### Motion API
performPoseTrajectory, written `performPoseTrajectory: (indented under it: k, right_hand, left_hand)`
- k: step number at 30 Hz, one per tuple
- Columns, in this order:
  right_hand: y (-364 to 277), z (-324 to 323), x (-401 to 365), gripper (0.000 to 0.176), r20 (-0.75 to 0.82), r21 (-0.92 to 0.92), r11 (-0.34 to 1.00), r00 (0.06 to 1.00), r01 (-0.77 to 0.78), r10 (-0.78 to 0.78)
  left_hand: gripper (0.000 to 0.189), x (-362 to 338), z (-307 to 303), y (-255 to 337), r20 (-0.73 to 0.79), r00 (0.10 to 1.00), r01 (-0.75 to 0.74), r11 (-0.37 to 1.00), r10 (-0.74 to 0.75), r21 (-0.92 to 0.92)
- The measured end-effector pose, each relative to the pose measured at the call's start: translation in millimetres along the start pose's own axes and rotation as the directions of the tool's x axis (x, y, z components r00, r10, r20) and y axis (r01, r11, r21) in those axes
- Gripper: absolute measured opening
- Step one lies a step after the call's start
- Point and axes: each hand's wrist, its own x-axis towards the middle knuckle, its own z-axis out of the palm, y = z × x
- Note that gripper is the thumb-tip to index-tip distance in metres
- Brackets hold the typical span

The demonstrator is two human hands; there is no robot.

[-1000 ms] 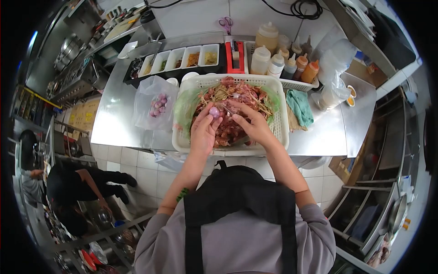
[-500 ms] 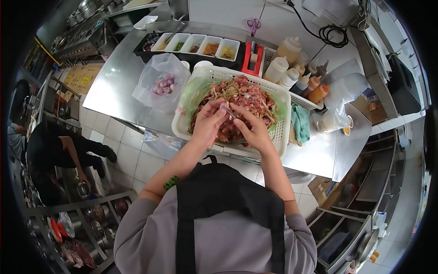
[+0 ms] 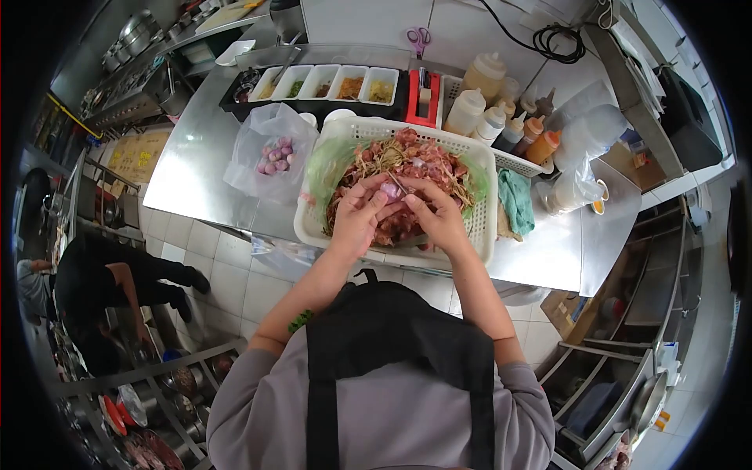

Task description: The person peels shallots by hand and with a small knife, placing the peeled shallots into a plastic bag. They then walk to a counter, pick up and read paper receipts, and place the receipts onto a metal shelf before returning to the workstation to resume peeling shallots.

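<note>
My left hand [image 3: 359, 215] is closed around a pinkish-purple shallot [image 3: 391, 190], held over a white plastic basket [image 3: 487, 236]. My right hand [image 3: 440, 218] is closed on a small knife, whose narrow blade [image 3: 398, 182] lies against the shallot; its handle is mostly hidden in my fingers. Below both hands, a heap of unpeeled shallots and dry reddish skins [image 3: 407, 149] fills the basket, which is lined with a green plastic bag [image 3: 319, 174]. To the left, peeled shallots [image 3: 276, 157] sit in an open clear plastic bag [image 3: 244, 168].
Along the back of the steel counter [image 3: 188, 160] stand seasoning tubs [image 3: 321, 82], a red-framed tool [image 3: 424, 98] and squeeze bottles [image 3: 465, 112]. A green cloth [image 3: 515, 205] lies right of the basket. Another person [image 3: 98, 290] bends over at the far left.
The shallot has turned in my left fingers, showing more of its pink side. The knife blade now points up over it. The whole view has shifted slightly.
</note>
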Motion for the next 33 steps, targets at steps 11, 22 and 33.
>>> performPoseTrajectory:
  k: [11, 22, 33]
  right_hand:
    - [-1, -10, -2, 0.035, -0.113, -0.078, 0.994, 0.991, -0.077, 0.068]
    - [-6, -8, -3, 0.032, 0.138, -0.132, 0.988, 0.989, 0.079, -0.06]
    - [0, -10, -2, 0.027, -0.007, -0.155, 0.987, 0.999, 0.035, -0.037]
  left_hand:
    - [0.029, 0, -6, -2, -0.038, 0.998, -0.044, 0.999, 0.045, 0.009]
    - [0.026, 1, -6, -1, -0.057, 0.997, -0.04, 0.997, 0.044, 0.064]
    - [0.038, 1, -1, -5, -0.045, 0.996, -0.065, 0.981, 0.075, 0.185]
